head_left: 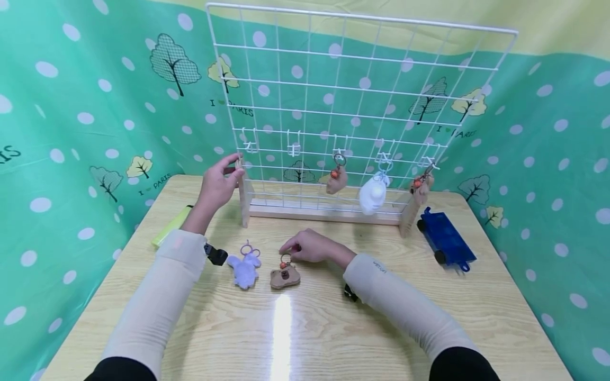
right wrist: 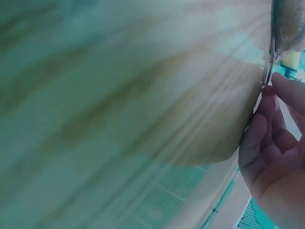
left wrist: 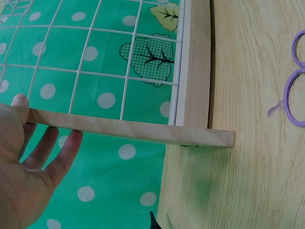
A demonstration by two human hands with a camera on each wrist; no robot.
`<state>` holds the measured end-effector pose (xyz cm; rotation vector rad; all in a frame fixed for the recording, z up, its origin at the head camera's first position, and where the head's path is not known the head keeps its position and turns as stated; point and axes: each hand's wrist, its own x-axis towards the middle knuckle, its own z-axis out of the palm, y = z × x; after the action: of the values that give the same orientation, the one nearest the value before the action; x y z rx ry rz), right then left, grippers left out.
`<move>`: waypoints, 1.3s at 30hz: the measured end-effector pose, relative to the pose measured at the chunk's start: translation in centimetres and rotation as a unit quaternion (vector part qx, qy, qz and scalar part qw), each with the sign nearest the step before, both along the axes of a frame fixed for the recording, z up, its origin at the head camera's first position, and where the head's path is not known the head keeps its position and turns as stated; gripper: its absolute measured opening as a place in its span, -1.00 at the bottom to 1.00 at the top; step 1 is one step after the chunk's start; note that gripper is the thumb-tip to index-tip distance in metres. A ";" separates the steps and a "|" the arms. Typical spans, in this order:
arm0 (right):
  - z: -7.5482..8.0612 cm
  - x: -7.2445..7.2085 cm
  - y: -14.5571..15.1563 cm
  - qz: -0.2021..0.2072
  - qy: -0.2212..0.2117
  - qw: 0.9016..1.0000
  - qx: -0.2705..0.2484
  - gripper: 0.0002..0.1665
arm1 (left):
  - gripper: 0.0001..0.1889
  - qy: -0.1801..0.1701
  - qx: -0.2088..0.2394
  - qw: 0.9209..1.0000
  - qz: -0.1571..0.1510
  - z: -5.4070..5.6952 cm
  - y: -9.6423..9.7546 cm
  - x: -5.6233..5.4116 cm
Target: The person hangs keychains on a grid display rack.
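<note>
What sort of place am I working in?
Likely a curtained-off tabletop workspace: a polka-dotted green curtain at the back and sides, a pale wooden table, and a white wire rack hung with keychains.

Cream sleeves (head_left: 157, 296) meet black fabric (head_left: 125, 369), with black wrist devices (head_left: 217, 255) and dark lettering (head_left: 379, 267) on the right sleeve (head_left: 410, 304).

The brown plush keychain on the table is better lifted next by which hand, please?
Probably the right hand: it pinches the metal ring of the brown plush keychain, while the left hand grips the pale wooden upright.
</note>
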<state>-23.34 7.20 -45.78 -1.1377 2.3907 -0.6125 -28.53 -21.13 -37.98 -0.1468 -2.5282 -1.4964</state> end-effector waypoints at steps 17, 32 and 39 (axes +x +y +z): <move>0.1 0.3 -0.2 -0.016 0.018 1.000 0.007 -0.73 | -0.47 0.002 0.000 1.000 -0.001 0.2 0.2 -0.1; 0.2 0.5 -0.3 -0.017 0.032 0.999 0.036 -0.86 | -0.47 -0.005 0.000 1.000 0.000 -0.1 0.1 -0.1; 0.5 0.6 0.4 -0.003 0.026 1.000 0.012 -0.83 | -0.46 0.009 -0.008 1.000 0.002 -0.1 0.1 -0.1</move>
<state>-22.79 7.57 -45.31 -1.1500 2.4404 -0.5618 -28.64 -21.03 -38.09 -0.1578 -2.5256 -1.4672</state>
